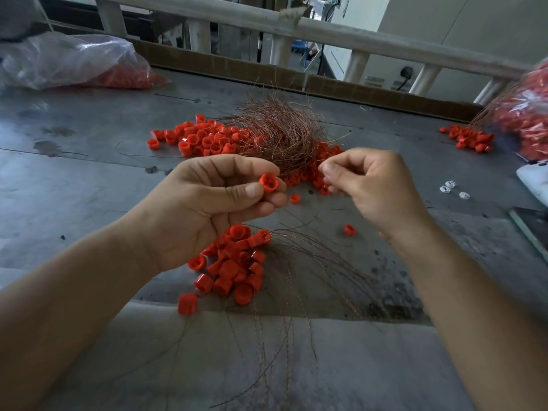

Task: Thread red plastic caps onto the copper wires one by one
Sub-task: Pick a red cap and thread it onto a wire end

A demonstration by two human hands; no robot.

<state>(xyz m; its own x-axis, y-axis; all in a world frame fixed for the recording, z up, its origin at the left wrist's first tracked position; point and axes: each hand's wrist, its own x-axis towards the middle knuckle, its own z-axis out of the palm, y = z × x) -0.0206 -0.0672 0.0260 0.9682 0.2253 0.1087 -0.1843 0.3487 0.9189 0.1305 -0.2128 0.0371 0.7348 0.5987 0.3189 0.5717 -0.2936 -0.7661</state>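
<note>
Left hand [207, 200] is pinching a cap [268, 183], mouth facing right, just nearer than the wire bundle [281, 134]. Right hand [373, 185] beside it is squeezing its fingertips together; can't tell if it's holding anything. I'd be keeping the cap still and feeding straight in.

A grey, stained counter [89, 179] carries a tangle of copper wires [281, 134] toward its far edge, with loose red caps [201, 137] spread beside and under it. A heap of capped wires [234, 262] lies close to the near edge, strands fanning toward it. One clear bag [68, 60] of caps sits at the far left corner and a second bag [527, 114] at the right edge.
</note>
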